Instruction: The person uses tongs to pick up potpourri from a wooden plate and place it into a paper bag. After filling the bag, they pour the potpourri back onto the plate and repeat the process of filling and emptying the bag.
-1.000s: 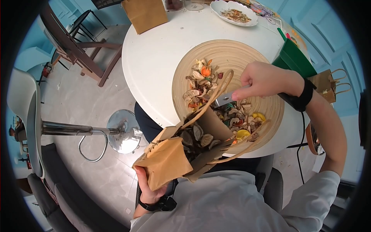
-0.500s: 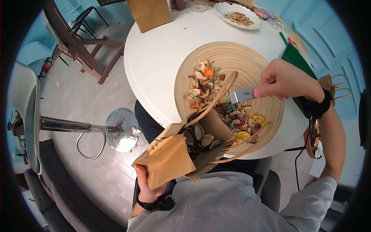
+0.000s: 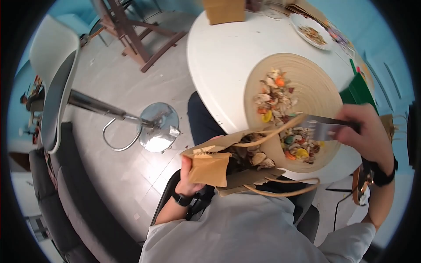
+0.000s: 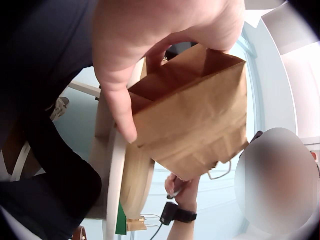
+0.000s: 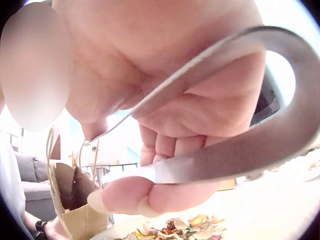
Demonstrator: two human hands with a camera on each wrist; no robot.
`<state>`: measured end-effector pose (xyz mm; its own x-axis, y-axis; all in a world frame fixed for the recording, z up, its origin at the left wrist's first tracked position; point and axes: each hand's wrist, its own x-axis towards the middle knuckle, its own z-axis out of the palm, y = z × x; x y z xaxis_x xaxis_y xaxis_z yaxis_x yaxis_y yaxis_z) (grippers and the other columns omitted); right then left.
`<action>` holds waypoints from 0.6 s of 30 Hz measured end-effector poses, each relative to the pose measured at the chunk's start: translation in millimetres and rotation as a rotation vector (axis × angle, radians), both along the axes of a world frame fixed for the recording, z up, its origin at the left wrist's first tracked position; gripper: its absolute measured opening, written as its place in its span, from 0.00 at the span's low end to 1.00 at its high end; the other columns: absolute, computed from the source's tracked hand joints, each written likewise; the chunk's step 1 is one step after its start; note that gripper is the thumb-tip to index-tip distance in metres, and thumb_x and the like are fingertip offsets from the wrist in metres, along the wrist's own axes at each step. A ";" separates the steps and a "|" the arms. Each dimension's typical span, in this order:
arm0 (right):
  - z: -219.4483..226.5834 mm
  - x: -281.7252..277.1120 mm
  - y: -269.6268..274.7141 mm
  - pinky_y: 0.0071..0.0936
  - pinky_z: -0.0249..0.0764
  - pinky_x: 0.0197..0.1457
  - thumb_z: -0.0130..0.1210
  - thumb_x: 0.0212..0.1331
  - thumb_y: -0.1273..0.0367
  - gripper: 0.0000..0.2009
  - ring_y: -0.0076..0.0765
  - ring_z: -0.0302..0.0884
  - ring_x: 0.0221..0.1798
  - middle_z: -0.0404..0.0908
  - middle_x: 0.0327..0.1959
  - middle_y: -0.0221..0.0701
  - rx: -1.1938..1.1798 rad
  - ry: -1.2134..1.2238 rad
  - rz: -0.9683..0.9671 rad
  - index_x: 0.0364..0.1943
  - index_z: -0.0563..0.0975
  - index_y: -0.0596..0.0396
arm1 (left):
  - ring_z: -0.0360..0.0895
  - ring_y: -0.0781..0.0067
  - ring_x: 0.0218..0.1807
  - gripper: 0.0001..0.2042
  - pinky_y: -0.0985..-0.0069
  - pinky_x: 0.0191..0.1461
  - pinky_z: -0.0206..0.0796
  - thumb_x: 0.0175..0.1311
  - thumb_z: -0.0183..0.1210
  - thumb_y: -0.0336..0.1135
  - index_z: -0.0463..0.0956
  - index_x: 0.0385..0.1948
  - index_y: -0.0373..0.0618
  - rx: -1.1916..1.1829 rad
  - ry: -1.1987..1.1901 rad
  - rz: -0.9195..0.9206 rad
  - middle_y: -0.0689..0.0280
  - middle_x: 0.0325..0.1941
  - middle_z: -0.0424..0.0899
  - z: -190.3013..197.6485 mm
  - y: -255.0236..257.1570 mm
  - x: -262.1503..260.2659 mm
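Note:
In the head view my left hand (image 3: pixel 188 183) grips the bottom of a brown paper bag (image 3: pixel 210 168), which lies tilted with its mouth toward the plate. Dried brown leaves (image 3: pixel 258 158) show inside it. The left wrist view has the thumb and fingers around the folded base of the bag (image 4: pixel 195 115). My right hand (image 3: pixel 366 131) pinches metal tongs (image 3: pixel 322 130), their tips above the plate beside a bag handle. Close up, the tongs (image 5: pixel 225 157) are a bent flat strip between thumb and fingers. Colourful potpourri (image 3: pixel 277 93) lies on the round wooden plate (image 3: pixel 322 83).
On the white table (image 3: pixel 223 52) stand another paper bag (image 3: pixel 224 12), a white dish (image 3: pixel 302 23) with dried bits, and a green container (image 3: pixel 360 94) at the right. A white bar stool (image 3: pixel 55 57) stands to the left, a wooden easel (image 3: pixel 131 39) behind it.
The head view has swung, shifting the table to the right. The tongs first moved away from the bag mouth and now hang over the plate's right side. The bag lies more level.

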<state>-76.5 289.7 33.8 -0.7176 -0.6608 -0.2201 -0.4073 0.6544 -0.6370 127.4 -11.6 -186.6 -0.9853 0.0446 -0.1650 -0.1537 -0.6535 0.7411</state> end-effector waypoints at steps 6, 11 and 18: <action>-10.4 23.3 64.2 0.15 0.63 0.24 0.59 0.57 0.39 0.32 0.15 0.70 0.22 0.74 0.21 0.24 -0.103 -0.003 -0.267 0.29 0.74 0.60 | 0.66 0.56 0.70 0.44 0.59 0.70 0.63 0.62 0.60 0.60 0.53 0.71 0.37 -0.080 0.428 0.143 0.49 0.70 0.64 -53.2 -5.9 12.7; -34.8 43.2 94.4 0.14 0.61 0.22 0.55 0.53 0.33 0.36 0.14 0.69 0.21 0.71 0.21 0.23 -0.207 -0.013 -0.290 0.27 0.72 0.59 | 0.66 0.53 0.69 0.41 0.55 0.70 0.63 0.64 0.55 0.62 0.56 0.70 0.40 0.373 0.380 -0.005 0.49 0.71 0.64 -55.9 -1.3 5.9; -45.6 54.0 113.2 0.14 0.58 0.20 0.54 0.54 0.33 0.36 0.14 0.66 0.19 0.69 0.19 0.22 -0.224 -0.043 -0.339 0.26 0.71 0.58 | 0.62 0.40 0.70 0.33 0.44 0.66 0.67 0.70 0.51 0.55 0.58 0.71 0.48 0.849 0.274 -0.327 0.39 0.74 0.50 -51.5 -2.8 -15.6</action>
<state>-22.5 403.0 -11.8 -0.8965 -0.4229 -0.1319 -0.1622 0.5905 -0.7906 111.8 -14.5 -238.0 -0.9024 0.3239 0.2843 -0.3155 -0.9459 0.0761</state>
